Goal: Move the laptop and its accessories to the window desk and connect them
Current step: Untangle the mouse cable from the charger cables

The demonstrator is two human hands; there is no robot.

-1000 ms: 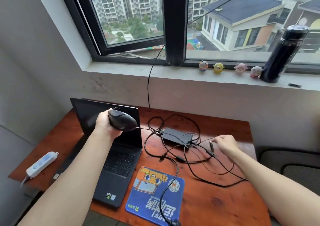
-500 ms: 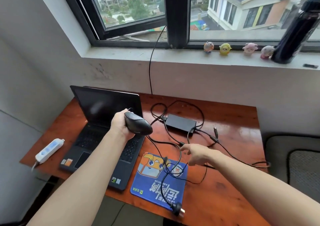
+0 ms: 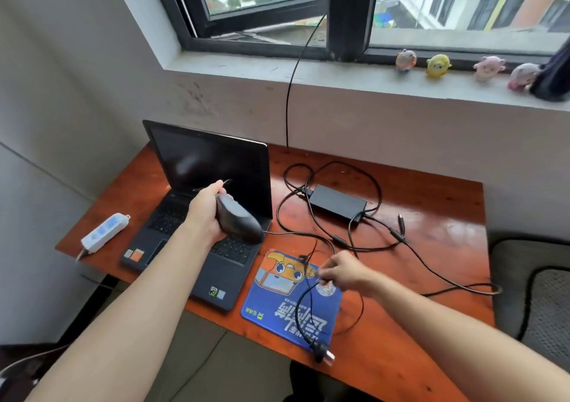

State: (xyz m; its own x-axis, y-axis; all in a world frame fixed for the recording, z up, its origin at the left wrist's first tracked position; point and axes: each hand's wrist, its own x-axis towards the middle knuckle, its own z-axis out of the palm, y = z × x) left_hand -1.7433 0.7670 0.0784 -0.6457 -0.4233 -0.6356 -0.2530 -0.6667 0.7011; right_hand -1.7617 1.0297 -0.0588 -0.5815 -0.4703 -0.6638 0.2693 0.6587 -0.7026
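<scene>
1. The wooden desk [image 3: 431,216] stands against the wall under the window [image 3: 348,9], and all the task's things lie on it or are held over it.
2. The laptop [image 3: 216,167] sits open on the desk's left half, its screen dark and facing the person.
3. The blue mouse pad [image 3: 277,312] lies flat just right of the laptop, at the near edge, its printed cartoon figure toward the laptop's hinge side.
4. The black power adapter [image 3: 337,201] rests behind the pad, to the right of the laptop's screen, with its cables [image 3: 379,185] looped loosely around it across the desk.
5. The left hand [image 3: 203,210] grips the black mouse [image 3: 239,221] from the side, fingers curled round it, and holds it in the air above the laptop's keyboard.
6. The right hand [image 3: 345,270] hovers over the pad's far right corner, fingertips pinching thin black cable; which strand it holds I cannot tell.
7. A white power strip [image 3: 105,232] lies at the desk's left edge, apart from the laptop.
8. The wall plug [image 3: 322,352] lies at the pad's near right corner, close to the desk's front edge.
9. Four small figurines [image 3: 438,65] stand in a row on the windowsill [image 3: 246,71].
</scene>
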